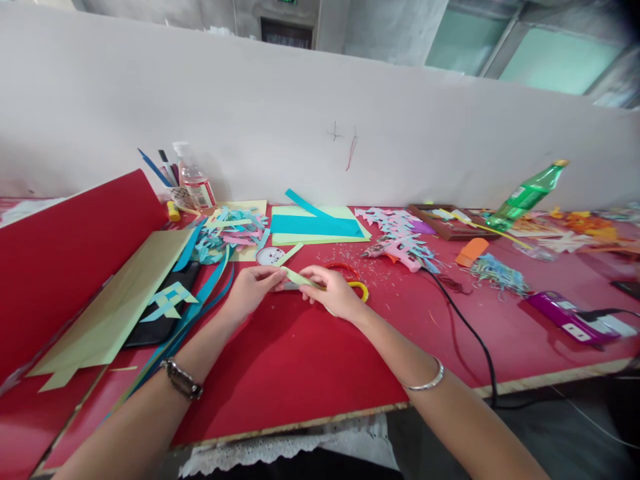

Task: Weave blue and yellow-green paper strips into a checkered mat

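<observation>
1. Nearest, a dark bracelet [181, 379] circles the left wrist and a silver bangle [431, 380] the right forearm, both over the red table [280, 380].
2. The left hand [253, 288] pinches one end of a pale green paper strip [296, 276] between thumb and fingers; the right hand [333, 292] pinches the strip farther along. It spans the gap between them, near the table's middle.
3. Just beside the right hand, a yellow scissor handle [365, 291] shows.
4. To the left, a blue-and-green woven paper piece [169, 301] lies on a flat black object [139, 335]; to the right lies a purple power strip [573, 319].
5. Beyond the hands are a round dish [271, 256] and a pink glue gun [395, 252].
6. Farther back, a heap of paper scraps [233, 233] lies left of a blue paper band [315, 226] on pale green sheets [325, 239].
7. Near the white wall [250, 100] are a clear bottle [195, 180] on the left and a tilted green bottle [527, 197] on the right.
</observation>
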`<state>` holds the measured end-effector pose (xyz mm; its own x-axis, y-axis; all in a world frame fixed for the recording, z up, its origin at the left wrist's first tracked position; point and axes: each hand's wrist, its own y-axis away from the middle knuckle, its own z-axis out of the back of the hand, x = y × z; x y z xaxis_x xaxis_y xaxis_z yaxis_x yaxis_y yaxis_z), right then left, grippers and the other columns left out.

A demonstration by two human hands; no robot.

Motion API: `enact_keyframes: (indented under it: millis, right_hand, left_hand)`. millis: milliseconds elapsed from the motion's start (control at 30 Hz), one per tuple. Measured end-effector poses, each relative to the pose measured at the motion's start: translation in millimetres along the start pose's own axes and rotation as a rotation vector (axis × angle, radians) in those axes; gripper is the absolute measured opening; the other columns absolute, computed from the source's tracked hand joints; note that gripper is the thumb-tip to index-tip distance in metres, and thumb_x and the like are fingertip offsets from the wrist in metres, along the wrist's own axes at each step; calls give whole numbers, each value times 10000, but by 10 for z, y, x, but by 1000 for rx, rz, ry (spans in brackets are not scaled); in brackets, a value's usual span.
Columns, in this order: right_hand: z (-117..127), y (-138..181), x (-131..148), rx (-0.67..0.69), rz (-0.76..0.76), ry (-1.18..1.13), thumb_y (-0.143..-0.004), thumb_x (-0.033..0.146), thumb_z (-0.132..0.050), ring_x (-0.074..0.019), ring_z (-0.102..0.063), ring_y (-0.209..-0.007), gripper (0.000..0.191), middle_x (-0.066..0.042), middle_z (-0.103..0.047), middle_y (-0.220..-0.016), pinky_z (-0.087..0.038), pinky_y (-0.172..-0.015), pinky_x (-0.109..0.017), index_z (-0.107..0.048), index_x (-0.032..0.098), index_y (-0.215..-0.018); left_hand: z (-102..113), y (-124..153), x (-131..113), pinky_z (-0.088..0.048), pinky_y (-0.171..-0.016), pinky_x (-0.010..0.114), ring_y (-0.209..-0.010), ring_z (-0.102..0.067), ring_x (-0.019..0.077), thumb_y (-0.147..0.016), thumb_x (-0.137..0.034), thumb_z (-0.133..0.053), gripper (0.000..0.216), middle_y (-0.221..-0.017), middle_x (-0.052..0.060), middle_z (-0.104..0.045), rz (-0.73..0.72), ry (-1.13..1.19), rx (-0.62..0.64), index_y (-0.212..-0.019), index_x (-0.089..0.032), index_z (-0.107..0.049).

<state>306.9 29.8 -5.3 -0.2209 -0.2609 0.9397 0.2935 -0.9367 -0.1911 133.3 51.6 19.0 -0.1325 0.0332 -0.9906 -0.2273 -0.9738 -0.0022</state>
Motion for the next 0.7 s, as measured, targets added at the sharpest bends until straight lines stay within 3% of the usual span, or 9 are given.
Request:
enact_keyframes:
  millis: [167, 267, 700]
  right_hand:
    - [33, -2, 34, 38, 24, 37, -794, 288, -487, -76, -516, -506, 148, 16, -560, -618, -417, -494, -183, -554, 167, -847]
    - [57, -4, 66, 46, 19, 79, -812, 315, -453, -66, -499, -458, 197, 13, -563, -590, -394, -457, -175, -555, 157, -751]
    - [92, -16, 52, 28, -16, 61, -796, 345, -473, -66, -498, -431, 229, 9, -572, -571, -390, -436, -180, -569, 151, -721]
  left_hand:
    - [16, -13, 4, -353, -529, 190, -523, -466, 95, -599, -400, -626, 283, -502, -14, -571, -18, -6, -5, -631, -121, -661]
    - [31, -19, 13, -348, -527, 187, -526, -465, 94, -611, -400, -616, 278, -504, -12, -571, -40, -25, -3, -624, -126, -662]
    - [48, -38, 10, -363, -525, 185, -499, -467, 90, -645, -389, -599, 268, -486, -12, -565, -62, -31, -3, -619, -133, -670]
